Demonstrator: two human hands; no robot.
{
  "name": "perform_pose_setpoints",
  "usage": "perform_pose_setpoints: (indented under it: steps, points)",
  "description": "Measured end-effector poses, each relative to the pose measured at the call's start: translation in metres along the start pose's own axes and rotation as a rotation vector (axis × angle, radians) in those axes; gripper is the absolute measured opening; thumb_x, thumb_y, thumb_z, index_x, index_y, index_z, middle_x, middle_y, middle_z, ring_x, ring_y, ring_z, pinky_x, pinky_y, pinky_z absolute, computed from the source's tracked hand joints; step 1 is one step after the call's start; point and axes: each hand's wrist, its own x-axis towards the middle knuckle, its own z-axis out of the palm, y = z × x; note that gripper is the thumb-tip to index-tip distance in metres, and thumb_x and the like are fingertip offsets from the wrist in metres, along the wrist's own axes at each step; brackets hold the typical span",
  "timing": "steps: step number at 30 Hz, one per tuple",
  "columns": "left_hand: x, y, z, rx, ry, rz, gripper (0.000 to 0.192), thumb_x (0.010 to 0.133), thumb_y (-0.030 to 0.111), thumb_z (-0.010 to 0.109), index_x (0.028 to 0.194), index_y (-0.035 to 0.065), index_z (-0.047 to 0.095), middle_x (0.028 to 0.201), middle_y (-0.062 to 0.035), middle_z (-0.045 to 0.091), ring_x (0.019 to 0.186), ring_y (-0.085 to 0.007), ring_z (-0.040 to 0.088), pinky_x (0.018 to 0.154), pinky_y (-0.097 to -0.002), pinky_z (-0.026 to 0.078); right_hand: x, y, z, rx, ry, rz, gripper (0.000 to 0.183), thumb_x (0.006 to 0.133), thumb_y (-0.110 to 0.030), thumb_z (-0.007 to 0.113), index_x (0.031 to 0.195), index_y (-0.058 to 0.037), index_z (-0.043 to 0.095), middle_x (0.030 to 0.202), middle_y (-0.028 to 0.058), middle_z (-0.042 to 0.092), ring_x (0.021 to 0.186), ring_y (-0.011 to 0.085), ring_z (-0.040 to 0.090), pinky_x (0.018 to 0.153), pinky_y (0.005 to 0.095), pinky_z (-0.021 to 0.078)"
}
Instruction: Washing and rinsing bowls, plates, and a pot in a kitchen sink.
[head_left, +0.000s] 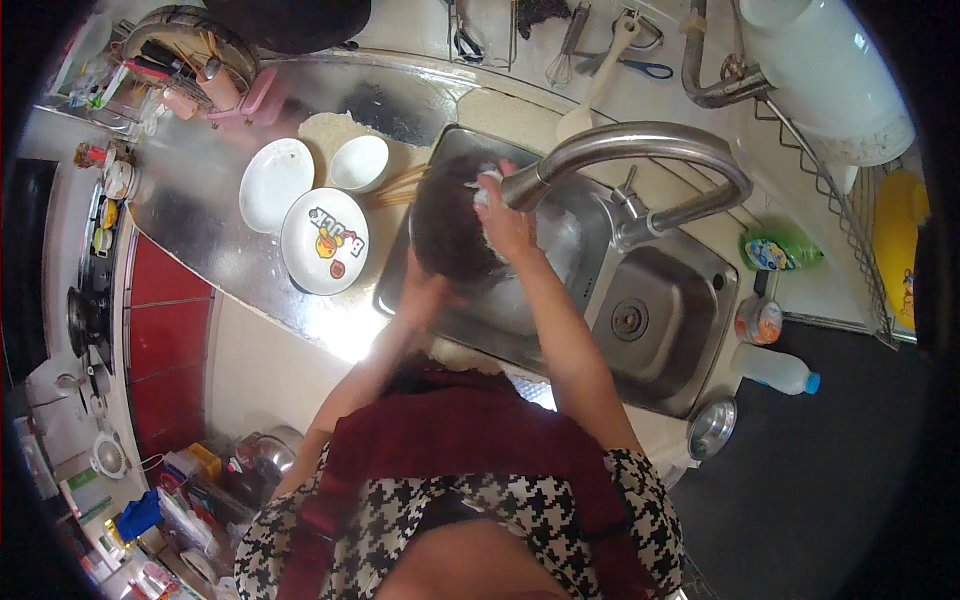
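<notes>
A dark round pan (454, 217) is tilted over the left basin of the steel sink (592, 262). My left hand (426, 292) grips the pan's near left edge. My right hand (510, 221) holds a whitish cloth or scrubber (487, 187) against the pan's inside, just beside the faucet's spout (525, 184). Left of the sink stand a white bowl (360, 163), a plain white plate (277, 184) and a white dish with a duck print (325, 240). Several wooden chopsticks (397, 187) lie between the bowl and the pan.
The curved steel faucet (645, 139) arches over the sink. To the right stand a green detergent bottle (776, 251), a jar (757, 321), a whitish bottle with a blue cap (776, 369) and a metal bowl (712, 429). A pink utensil holder (221, 90) is at the back left.
</notes>
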Motion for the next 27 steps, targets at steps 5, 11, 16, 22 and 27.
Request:
perform_pose_setpoints:
  steps: [5, 11, 16, 22, 27]
  points:
    - [0.025, -0.03, -0.007, -0.002, -0.032, 0.15, 0.07, 0.08, -0.002, 0.047, 0.137, 0.0247, 0.017, 0.127, -0.0071, 0.044, 0.103, -0.0246, 0.055, 0.066, -0.0383, 0.057, -0.054, 0.029, 0.031, 0.065, 0.334, 0.152, 0.047, 0.08, -0.02, 0.062, 0.121, -0.0057, 0.044, 0.138, 0.0235, 0.027, 0.122, 0.0461, 0.03, 0.102, 0.0533, 0.0252]
    - [0.029, -0.051, -0.006, -0.496, -0.031, -0.041, 0.033, 0.084, 0.007, 0.051, 0.117, 0.0045, 0.046, 0.106, -0.0105, 0.058, 0.089, -0.0264, 0.061, 0.065, -0.0371, 0.056, -0.094, -0.018, 0.023, -0.058, 0.266, 0.269, 0.04, 0.081, -0.023, 0.059, 0.119, -0.0113, 0.05, 0.134, 0.021, 0.036, 0.122, 0.0441, 0.031, 0.101, 0.0503, 0.0266]
    - [0.045, -0.072, -0.008, -0.578, -0.046, -0.168, 0.026, 0.089, 0.015, 0.051, 0.111, 0.0008, 0.05, 0.099, -0.0118, 0.061, 0.084, -0.026, 0.063, 0.067, -0.0388, 0.056, -0.111, -0.027, 0.004, -0.118, 0.102, 0.229, 0.022, 0.076, -0.018, 0.063, 0.098, -0.02, 0.063, 0.122, 0.0068, 0.049, 0.11, 0.034, 0.044, 0.086, 0.0446, 0.0406]
    - [0.049, -0.071, 0.007, -0.614, -0.003, -0.206, 0.03, 0.092, 0.024, 0.051, 0.114, 0.0037, 0.049, 0.099, -0.0113, 0.061, 0.081, -0.0238, 0.064, 0.062, -0.0337, 0.055, -0.122, -0.016, -0.028, 0.192, 0.114, 0.242, 0.013, 0.076, -0.015, 0.063, 0.088, -0.0155, 0.063, 0.099, 0.0091, 0.057, 0.088, 0.031, 0.056, 0.074, 0.0378, 0.0466]
    - [0.057, -0.078, -0.007, -0.376, 0.081, -0.303, 0.04, 0.09, 0.026, 0.054, 0.123, 0.006, 0.042, 0.107, -0.0117, 0.057, 0.089, -0.0238, 0.06, 0.071, -0.0343, 0.05, -0.127, 0.035, -0.045, 0.307, 0.534, 0.521, 0.025, 0.08, -0.023, 0.065, 0.099, -0.0088, 0.058, 0.095, 0.0091, 0.059, 0.089, 0.0257, 0.056, 0.077, 0.0343, 0.0445]
